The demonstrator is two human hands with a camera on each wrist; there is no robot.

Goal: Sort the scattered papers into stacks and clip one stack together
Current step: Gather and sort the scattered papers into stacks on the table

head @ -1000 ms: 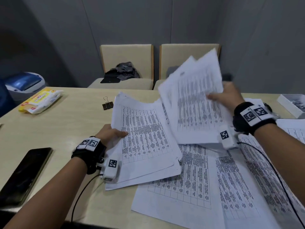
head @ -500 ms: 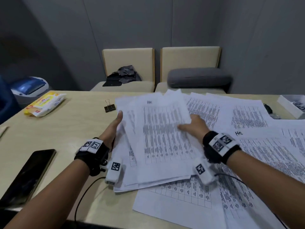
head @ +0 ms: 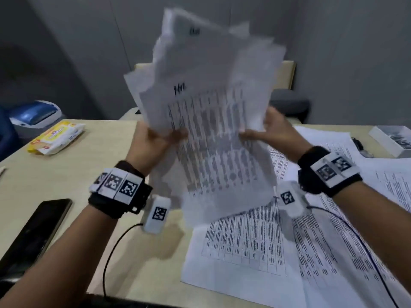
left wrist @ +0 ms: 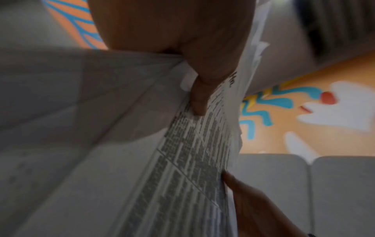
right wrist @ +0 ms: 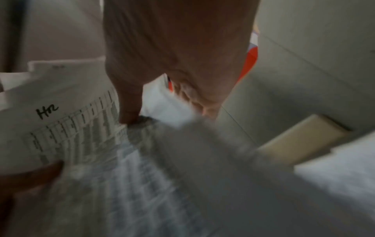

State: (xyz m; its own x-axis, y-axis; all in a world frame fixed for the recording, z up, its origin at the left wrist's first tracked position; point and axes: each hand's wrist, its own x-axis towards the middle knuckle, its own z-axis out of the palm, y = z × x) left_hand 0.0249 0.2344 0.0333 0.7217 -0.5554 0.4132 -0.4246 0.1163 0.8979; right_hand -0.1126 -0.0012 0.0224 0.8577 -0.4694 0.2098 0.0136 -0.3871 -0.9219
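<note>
A loose bundle of printed sheets (head: pixel 206 121) stands upright above the table, its tops fanned and uneven, the front page marked "Hn". My left hand (head: pixel 155 138) grips its left edge, thumb across the front page (left wrist: pixel 198 102). My right hand (head: pixel 264 132) holds the right edge with the thumb on the front (right wrist: pixel 127 112) and the fingers behind. Other printed sheets (head: pixel 255 252) lie spread flat on the table under and right of the bundle. The binder clip is hidden behind the raised sheets.
A black phone (head: pixel 33 232) lies at the table's near left. A yellow wipes packet (head: pixel 55 136) sits at the far left, a white box (head: pixel 391 138) at the far right. Chairs (head: pixel 287 74) stand behind the table, one with a grey cushion (head: pixel 291 105).
The right hand brought its sheets onto the left pile. Both hands then lifted the whole bundle off the table and stood it upright.
</note>
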